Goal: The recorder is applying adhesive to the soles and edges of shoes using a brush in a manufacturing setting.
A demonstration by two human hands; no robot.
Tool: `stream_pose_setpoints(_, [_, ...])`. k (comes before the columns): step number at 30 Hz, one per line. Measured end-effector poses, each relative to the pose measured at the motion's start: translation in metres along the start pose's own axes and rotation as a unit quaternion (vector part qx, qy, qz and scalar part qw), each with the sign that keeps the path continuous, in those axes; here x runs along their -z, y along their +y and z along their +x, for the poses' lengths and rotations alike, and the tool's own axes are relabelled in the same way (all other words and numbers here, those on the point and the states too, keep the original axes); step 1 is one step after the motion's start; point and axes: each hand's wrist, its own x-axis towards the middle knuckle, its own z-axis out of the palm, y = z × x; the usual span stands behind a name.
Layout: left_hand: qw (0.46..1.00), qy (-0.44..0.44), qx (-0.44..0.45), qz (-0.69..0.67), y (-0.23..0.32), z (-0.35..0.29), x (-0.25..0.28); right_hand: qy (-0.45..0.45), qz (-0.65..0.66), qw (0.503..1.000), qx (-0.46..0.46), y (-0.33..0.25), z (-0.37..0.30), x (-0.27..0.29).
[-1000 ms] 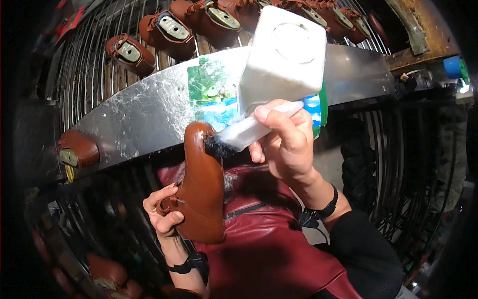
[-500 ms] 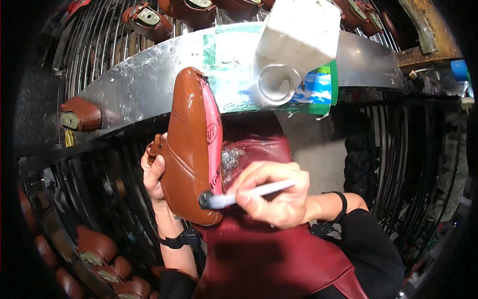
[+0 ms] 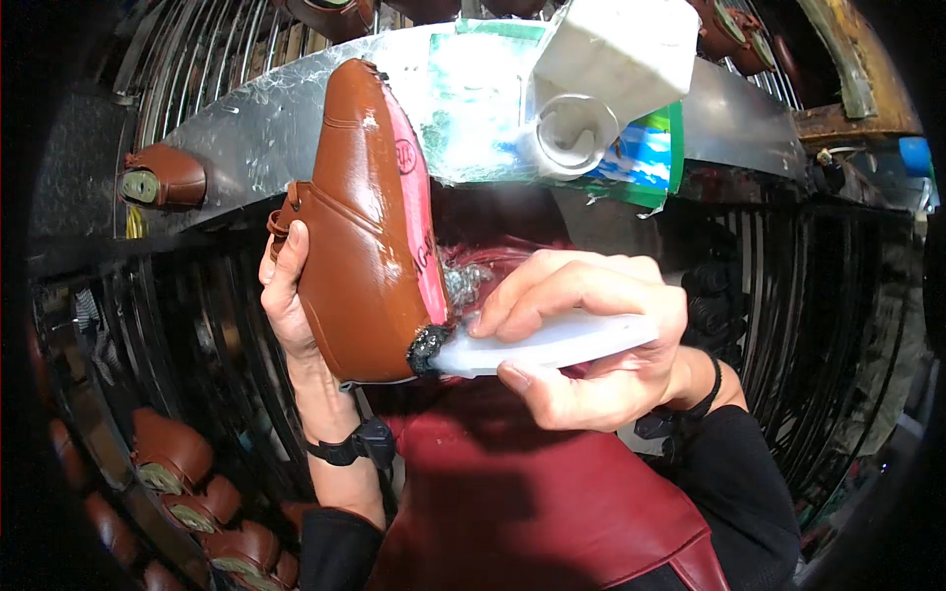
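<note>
One brown leather lace-up shoe (image 3: 345, 266) was held up before me, its laced side gripped by the fingers of the person's left hand (image 3: 289, 300). The right hand (image 3: 636, 295) had its fingers closed round a white-handled brush (image 3: 562, 345); just left of them, its black bristles (image 3: 427, 350) touched the shoe's heel end beside the pink underside (image 3: 419, 222). Beyond the right fingers I saw a white plastic container (image 3: 621, 59) at the metal counter (image 3: 266, 128); another shoe (image 3: 182, 175) lay left of the left fingers, farther off.
</note>
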Motion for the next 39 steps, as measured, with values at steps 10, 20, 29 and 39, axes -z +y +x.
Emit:
stream_pose_setpoints(10, [0.837, -0.043, -0.3, 0.454, -0.018, -0.009, -0.035, -0.035, 0.023, 0.992, 0.118, -0.002, 0.043, 0.02])
stream_pose_setpoints(20, [0.993, 0.089, -0.019, -0.078, -0.026, 0.005, -0.034, 0.079, 0.158, 0.983, -0.053, 0.08, 0.101, 0.055])
stream_pose_setpoints(29, [0.951, 0.1, -0.194, 0.219, 0.057, 0.08, 0.007, 0.267, 0.35, 0.851, -0.285, 0.096, 0.029, -0.011])
stream_pose_setpoints(39, [0.601, 0.261, -0.121, 0.746, 0.186, 0.387, 0.03, 0.351, 0.253, 0.876, -0.214, 0.075, 0.038, 0.009])
